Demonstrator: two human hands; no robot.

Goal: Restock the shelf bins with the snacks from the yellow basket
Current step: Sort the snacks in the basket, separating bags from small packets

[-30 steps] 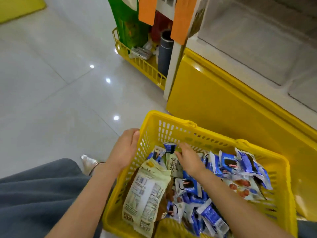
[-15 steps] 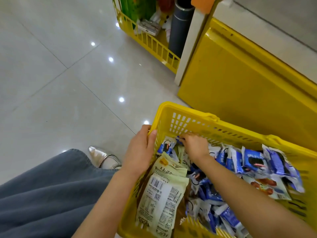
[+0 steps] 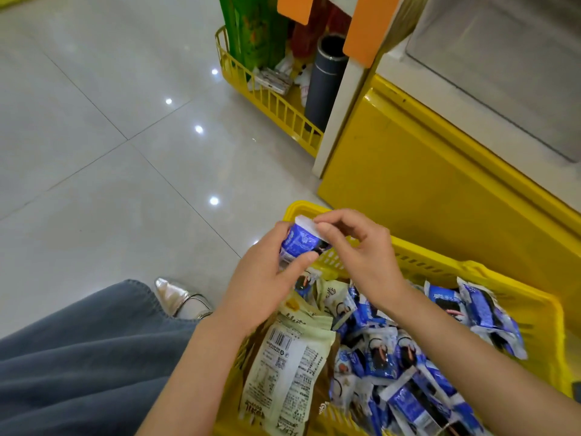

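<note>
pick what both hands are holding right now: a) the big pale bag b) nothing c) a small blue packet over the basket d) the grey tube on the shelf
C: the left hand and right hand both pinch a blue packet over the basket rim, while the pale bag lies in the basket.

Bright even overhead light, glare spots on floor tiles (image 3: 94, 152), wide-angle edge bending.

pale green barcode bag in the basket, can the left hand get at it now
Probably, once freed: the pale green bag lies uncovered on top, just under the wrist, but the left hand pinches a blue snack packet.
</note>
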